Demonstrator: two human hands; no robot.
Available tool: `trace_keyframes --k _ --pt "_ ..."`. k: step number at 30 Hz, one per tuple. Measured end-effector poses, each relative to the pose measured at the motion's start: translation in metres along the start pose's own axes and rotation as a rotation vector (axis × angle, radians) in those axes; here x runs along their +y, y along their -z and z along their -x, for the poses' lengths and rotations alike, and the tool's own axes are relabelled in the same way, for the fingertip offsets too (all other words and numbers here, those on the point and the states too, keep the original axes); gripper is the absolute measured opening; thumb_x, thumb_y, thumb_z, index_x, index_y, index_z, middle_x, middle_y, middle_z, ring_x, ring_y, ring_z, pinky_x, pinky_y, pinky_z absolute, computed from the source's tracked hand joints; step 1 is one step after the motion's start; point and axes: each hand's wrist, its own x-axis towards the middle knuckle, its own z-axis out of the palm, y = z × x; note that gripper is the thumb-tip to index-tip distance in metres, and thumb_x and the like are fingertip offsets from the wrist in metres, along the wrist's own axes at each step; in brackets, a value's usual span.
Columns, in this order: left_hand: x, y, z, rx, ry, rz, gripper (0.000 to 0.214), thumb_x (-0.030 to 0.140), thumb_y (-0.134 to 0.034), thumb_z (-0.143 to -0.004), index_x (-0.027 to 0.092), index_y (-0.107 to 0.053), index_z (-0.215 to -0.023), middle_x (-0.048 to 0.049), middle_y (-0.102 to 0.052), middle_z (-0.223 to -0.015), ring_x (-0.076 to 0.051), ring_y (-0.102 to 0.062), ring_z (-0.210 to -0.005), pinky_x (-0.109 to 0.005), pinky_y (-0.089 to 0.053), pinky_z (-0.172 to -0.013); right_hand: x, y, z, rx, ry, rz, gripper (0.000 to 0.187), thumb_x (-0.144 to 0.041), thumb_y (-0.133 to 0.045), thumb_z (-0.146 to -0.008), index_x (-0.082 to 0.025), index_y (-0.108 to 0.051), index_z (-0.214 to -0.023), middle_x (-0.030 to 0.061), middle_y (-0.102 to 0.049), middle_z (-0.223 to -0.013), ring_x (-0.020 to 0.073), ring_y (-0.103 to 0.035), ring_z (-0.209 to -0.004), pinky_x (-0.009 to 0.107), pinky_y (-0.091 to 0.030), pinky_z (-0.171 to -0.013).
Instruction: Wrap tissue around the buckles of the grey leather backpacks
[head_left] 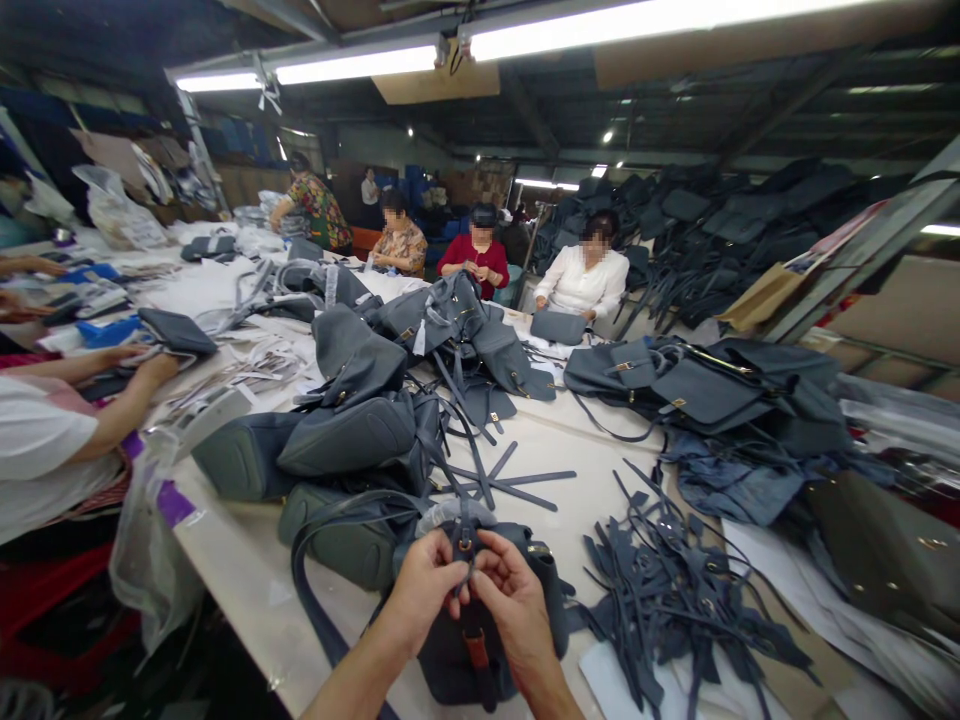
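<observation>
A dark blue-grey bag (pixel 442 660) lies right in front of me, with a brown leather tab (pixel 476 650) on its front. Above the bag, my left hand (pixel 431 570) and my right hand (pixel 506 580) meet with fingertips pinched on a narrow dark strap (pixel 466 530) that has a small gold-coloured ring. Both hands are closed, thumbs almost touching. The strap's lower end is partly hidden by my fingers. Behind the hands a pale wrapped handle (pixel 454 515) arches over the bag, and a long shoulder strap (pixel 307 600) loops out to the left.
Finished-looking bags (pixel 345 440) pile up beyond my hands, with more bags (pixel 705 390) at the right. A heap of cut straps (pixel 667 590) lies right of the bag; loose strips (pixel 517 485) lie ahead. A co-worker's arms (pixel 112 390) reach in from the left. Several people sit across the table (pixel 247 610).
</observation>
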Motion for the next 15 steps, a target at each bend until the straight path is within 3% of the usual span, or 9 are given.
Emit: trace_keyframes --k 4,8,12,15 --pt "0.007 0.004 0.002 -0.031 0.073 0.098 0.024 0.025 -0.067 -0.058 0.020 -0.043 -0.061 0.0040 -0.052 -0.050 -0.007 -0.048 -0.042 -0.016 -0.032 -0.038 -0.006 -0.004 -0.002 0.034 -0.027 0.000 0.044 -0.032 -0.080 -0.063 -0.019 -0.059 -0.099 0.0013 -0.069 -0.082 0.0141 -0.064 -0.064 0.025 -0.050 -0.057" --pt "0.012 0.011 0.000 -0.025 0.076 0.134 0.026 0.027 -0.070 -0.056 0.015 -0.055 -0.073 0.0007 -0.057 -0.063 -0.008 -0.053 -0.047 -0.018 -0.038 -0.042 -0.008 -0.004 -0.004 0.008 -0.030 0.084 0.046 -0.024 -0.077 -0.061 -0.020 -0.054 -0.102 -0.0006 -0.068 -0.077 0.0161 -0.065 -0.066 0.027 -0.051 -0.061" --pt "0.011 0.014 0.000 0.098 -0.043 0.065 0.016 0.024 -0.067 -0.063 0.018 -0.055 -0.072 0.0036 -0.055 -0.062 -0.009 -0.052 -0.046 -0.020 -0.041 -0.044 0.002 0.001 -0.006 -0.002 -0.043 0.148 0.053 -0.021 -0.074 -0.059 -0.020 -0.049 -0.105 -0.0045 -0.066 -0.065 0.0160 -0.064 -0.063 0.027 -0.046 -0.061" --pt "0.007 0.013 0.008 0.090 -0.254 -0.118 0.004 0.018 -0.064 -0.070 0.018 -0.063 -0.074 -0.0026 -0.061 -0.080 -0.015 -0.062 -0.070 -0.025 -0.051 -0.065 -0.001 0.004 -0.007 -0.021 -0.078 0.144 0.051 -0.020 -0.073 -0.061 -0.020 -0.045 -0.104 -0.0070 -0.064 -0.062 0.0130 -0.060 -0.057 0.024 -0.041 -0.057"
